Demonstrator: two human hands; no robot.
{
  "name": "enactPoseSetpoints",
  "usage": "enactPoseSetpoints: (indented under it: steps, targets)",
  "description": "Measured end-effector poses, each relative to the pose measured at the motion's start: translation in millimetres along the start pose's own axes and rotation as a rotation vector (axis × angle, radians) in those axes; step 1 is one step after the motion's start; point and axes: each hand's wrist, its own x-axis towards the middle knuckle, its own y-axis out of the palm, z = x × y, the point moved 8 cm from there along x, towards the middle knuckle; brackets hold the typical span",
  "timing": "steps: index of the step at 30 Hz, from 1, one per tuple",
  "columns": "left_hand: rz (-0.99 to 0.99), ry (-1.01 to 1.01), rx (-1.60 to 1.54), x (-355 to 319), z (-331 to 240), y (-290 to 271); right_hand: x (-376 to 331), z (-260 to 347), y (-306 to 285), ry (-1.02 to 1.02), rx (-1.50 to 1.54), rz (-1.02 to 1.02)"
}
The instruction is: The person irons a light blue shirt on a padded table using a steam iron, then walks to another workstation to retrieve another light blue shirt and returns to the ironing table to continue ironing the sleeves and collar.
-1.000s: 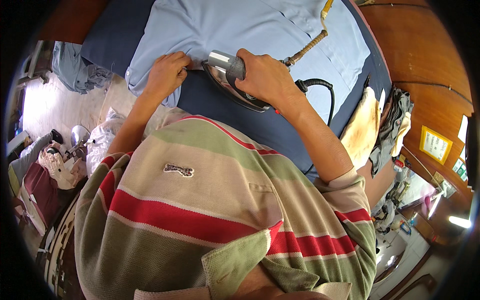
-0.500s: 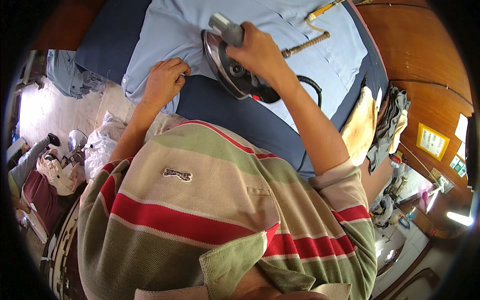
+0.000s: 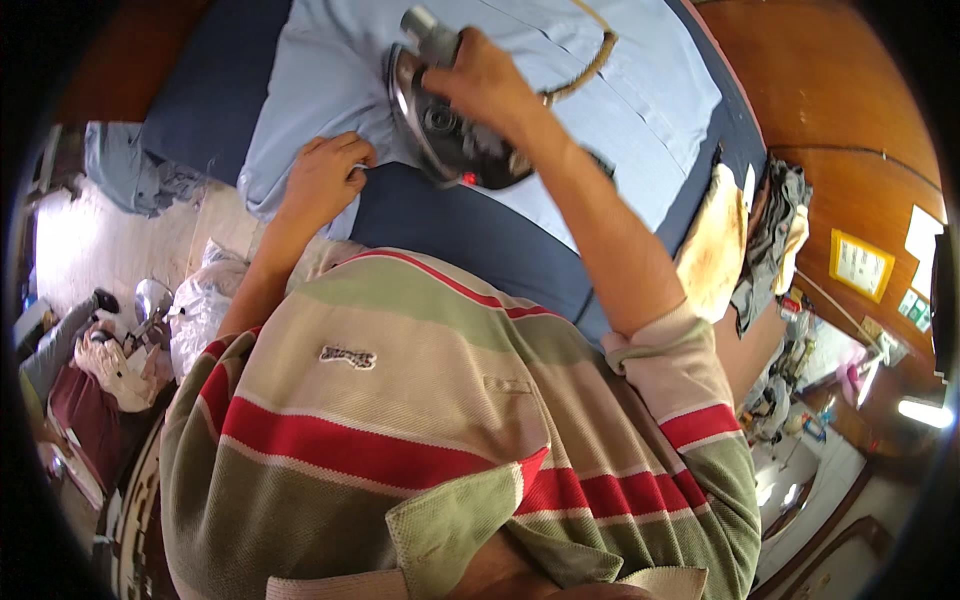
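A single head-worn fisheye view looks steeply down the wearer's own front. The striped polo shirt (image 3: 400,440) fills the lower half of the frame, very near the lens. The blue-covered ironing table (image 3: 470,225) lies across the upper half, farther off. Straight edges bow toward the dark round rim, with room clutter squeezed along both sides.

I count 2 hands at work: my left hand (image 3: 322,180) and my right hand (image 3: 487,80). There is 1 iron (image 3: 445,130), 1 light blue shirt (image 3: 620,110) and 1 dark blue surface (image 3: 470,235) under it. At the right edge hang 2 cloths, 1 yellowish cloth (image 3: 712,250) and 1 grey cloth (image 3: 775,235). Far left lies 1 blue garment (image 3: 125,170).
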Motion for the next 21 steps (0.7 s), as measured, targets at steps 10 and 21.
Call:
enactPoseSetpoints:
  steps: [10,21]
  targets:
    - [-0.111,0.027,-0.171,42.1,-34.9,-0.1,-38.0,-62.1,-66.0,0.059,-0.215,-0.082]
    - [0.644,0.327,-1.081,52.3,-199.6,-13.0,-139.6,-268.2,-203.5,0.389,0.036,-0.351]
